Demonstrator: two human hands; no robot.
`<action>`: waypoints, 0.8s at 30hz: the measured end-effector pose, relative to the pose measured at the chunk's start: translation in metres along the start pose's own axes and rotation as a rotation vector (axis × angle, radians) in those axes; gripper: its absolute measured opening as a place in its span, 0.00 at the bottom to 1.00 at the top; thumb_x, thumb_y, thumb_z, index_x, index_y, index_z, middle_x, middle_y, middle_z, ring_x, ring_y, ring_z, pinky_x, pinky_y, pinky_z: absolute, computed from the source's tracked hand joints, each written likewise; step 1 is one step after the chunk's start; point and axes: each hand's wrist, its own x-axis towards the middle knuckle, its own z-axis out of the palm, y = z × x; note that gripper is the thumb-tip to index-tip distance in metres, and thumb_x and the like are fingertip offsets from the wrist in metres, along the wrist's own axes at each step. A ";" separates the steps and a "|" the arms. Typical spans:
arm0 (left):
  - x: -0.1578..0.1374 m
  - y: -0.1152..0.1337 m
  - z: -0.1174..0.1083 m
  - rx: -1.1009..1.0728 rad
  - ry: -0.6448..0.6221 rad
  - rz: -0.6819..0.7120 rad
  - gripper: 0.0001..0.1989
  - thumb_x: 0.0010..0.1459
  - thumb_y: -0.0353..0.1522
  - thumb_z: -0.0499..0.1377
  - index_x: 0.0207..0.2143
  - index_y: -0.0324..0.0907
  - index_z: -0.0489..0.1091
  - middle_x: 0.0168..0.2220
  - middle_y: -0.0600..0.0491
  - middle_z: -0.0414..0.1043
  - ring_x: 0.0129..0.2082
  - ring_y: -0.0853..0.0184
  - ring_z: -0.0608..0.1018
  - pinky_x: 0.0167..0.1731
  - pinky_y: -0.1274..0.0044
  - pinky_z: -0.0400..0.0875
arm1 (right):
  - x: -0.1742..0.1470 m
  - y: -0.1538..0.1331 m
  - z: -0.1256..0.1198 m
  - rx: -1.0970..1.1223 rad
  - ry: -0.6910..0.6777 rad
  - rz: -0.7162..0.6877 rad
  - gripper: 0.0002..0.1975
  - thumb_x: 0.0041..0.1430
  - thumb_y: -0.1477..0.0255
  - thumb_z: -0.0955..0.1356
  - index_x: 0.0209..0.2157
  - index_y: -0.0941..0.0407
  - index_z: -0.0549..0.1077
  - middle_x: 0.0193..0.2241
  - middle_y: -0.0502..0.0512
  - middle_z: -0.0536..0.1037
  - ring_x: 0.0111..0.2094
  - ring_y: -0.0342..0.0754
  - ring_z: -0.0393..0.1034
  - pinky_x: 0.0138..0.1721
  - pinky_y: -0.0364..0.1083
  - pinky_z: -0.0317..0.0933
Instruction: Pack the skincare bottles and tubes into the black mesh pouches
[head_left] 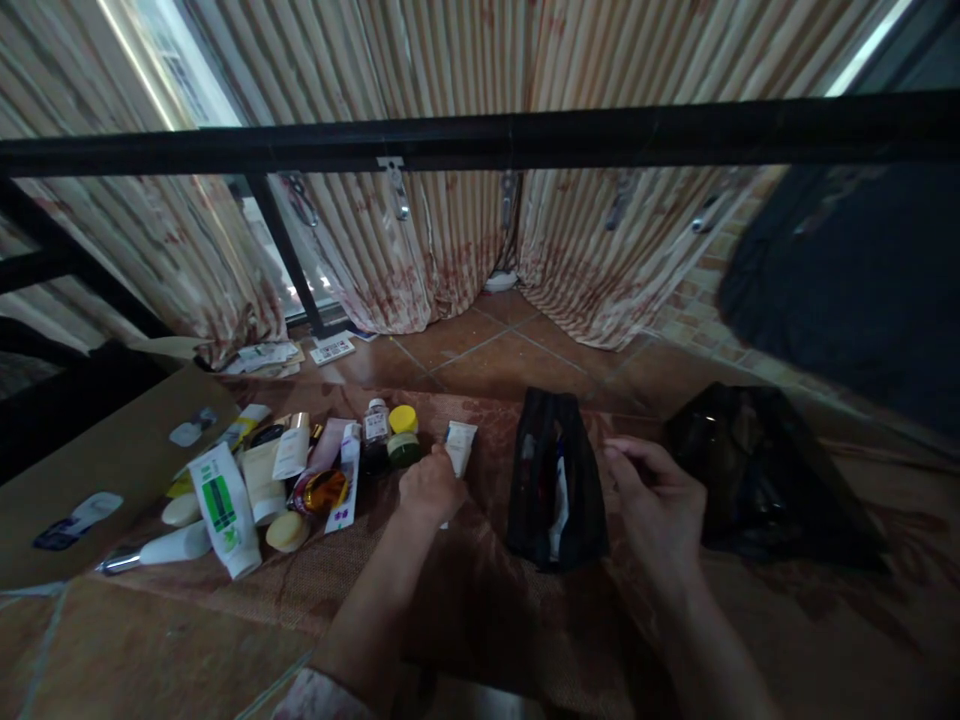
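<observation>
Left hand (pixel 431 490), grip closed, holds white tube (pixel 460 446).

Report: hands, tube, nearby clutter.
Left hand closed over small white tube. Right hand beside open black pouch, holding nothing visible. Jars close to left hand.

There are two black bags (pixel 589 490) (pixel 787 500) and one cardboard box (pixel 142 450).

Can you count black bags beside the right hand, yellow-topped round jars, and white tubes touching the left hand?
Black bags: 2 (open pouch, shiny sack)
Yellow-topped round jars: 1
Small white tubes touching the left hand: 1
Total: 4
</observation>
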 end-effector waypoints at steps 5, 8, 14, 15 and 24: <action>-0.004 -0.001 -0.009 -0.153 0.013 0.039 0.16 0.54 0.32 0.56 0.45 0.38 0.68 0.41 0.38 0.77 0.44 0.53 0.79 0.39 0.72 0.68 | 0.003 0.004 -0.003 0.000 -0.012 -0.030 0.09 0.53 0.65 0.69 0.31 0.56 0.77 0.32 0.54 0.78 0.36 0.48 0.72 0.43 0.50 0.65; -0.006 -0.002 -0.016 -0.351 0.059 0.060 0.14 0.54 0.34 0.57 0.43 0.38 0.69 0.39 0.40 0.78 0.41 0.55 0.79 0.37 0.73 0.67 | 0.004 0.006 -0.004 -0.011 -0.022 -0.054 0.09 0.54 0.65 0.69 0.31 0.56 0.77 0.33 0.54 0.78 0.37 0.49 0.72 0.44 0.51 0.65; -0.006 -0.001 -0.021 -0.867 0.120 0.124 0.07 0.54 0.33 0.55 0.33 0.38 0.70 0.26 0.51 0.72 0.25 0.64 0.75 0.27 0.77 0.65 | 0.002 0.005 -0.001 0.018 -0.017 -0.031 0.09 0.53 0.65 0.69 0.31 0.56 0.77 0.33 0.54 0.78 0.37 0.49 0.72 0.42 0.49 0.66; -0.007 0.000 -0.021 -1.029 0.084 0.121 0.06 0.53 0.33 0.57 0.31 0.39 0.69 0.23 0.54 0.70 0.22 0.67 0.73 0.24 0.78 0.65 | 0.001 0.004 0.000 0.022 -0.019 -0.024 0.09 0.53 0.65 0.69 0.31 0.57 0.77 0.33 0.54 0.78 0.36 0.49 0.72 0.41 0.49 0.66; -0.024 0.006 -0.030 -1.739 -0.206 0.159 0.17 0.46 0.31 0.68 0.40 0.36 0.72 0.35 0.49 0.77 0.30 0.69 0.79 0.33 0.79 0.74 | -0.003 0.001 0.004 0.029 -0.070 -0.016 0.09 0.55 0.66 0.69 0.31 0.56 0.78 0.33 0.54 0.78 0.36 0.48 0.72 0.40 0.47 0.66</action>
